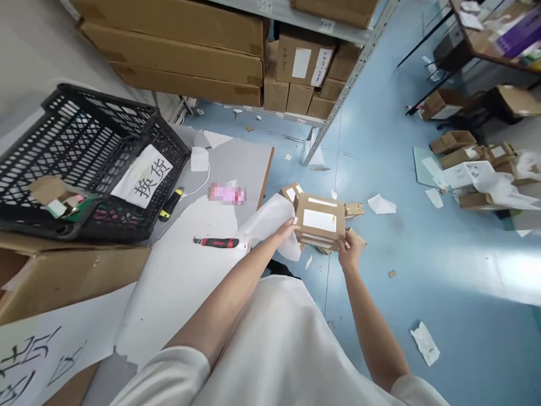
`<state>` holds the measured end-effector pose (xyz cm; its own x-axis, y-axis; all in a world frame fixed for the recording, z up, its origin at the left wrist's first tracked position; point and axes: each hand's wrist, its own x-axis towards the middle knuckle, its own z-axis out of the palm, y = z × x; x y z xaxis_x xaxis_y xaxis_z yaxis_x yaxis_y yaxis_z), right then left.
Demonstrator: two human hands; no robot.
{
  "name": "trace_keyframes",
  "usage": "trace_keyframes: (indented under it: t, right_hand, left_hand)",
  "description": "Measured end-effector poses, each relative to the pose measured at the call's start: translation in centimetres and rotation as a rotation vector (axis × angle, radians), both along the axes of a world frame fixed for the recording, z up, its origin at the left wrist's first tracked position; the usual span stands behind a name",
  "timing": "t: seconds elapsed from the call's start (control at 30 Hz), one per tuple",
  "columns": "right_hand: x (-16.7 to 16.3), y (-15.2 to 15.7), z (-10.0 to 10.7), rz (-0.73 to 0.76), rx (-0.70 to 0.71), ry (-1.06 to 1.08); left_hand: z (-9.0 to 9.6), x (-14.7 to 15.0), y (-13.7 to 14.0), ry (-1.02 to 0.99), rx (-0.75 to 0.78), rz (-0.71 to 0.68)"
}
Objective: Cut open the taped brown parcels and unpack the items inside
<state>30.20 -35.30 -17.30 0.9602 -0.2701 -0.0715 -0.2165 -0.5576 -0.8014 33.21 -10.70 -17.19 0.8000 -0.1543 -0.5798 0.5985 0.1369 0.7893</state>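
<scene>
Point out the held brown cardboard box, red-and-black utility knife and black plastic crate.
Held brown cardboard box (320, 220): head view, white label.
Red-and-black utility knife (218, 243): head view, handle.
Black plastic crate (169, 142): head view, side wall.

Black crate (91, 129) bearing a lettered sheet (143, 176) sits at left | red-and-black utility knife (220, 243) lies on the table (186, 282) | long cartons (181, 51) line a metal shelf (342, 90) | paper scraps (382, 204) dot blue floor (380, 304)
</scene>
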Motion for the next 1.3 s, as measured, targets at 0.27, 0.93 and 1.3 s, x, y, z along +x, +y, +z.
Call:
trace_keyframes:
  t: [0.27, 0.93, 1.3]
  right_hand:
    - [0.8, 4.1, 0.3, -0.044, 0.212, 0.032]
    - [3.3, 35.3, 5.0, 1.689, -0.055, -0.031]
    - [-43.0, 39.6, 8.1, 3.269, -0.307, -0.289]
  left_hand:
    - [-0.4, -0.1, 1.2, 0.093, -0.26, 0.043]
    - [9.0, -35.5, 11.6, 0.15, 0.775, 1.425]
    - [2.2, -59.4, -14.4, 1.578, 0.715, 1.903]
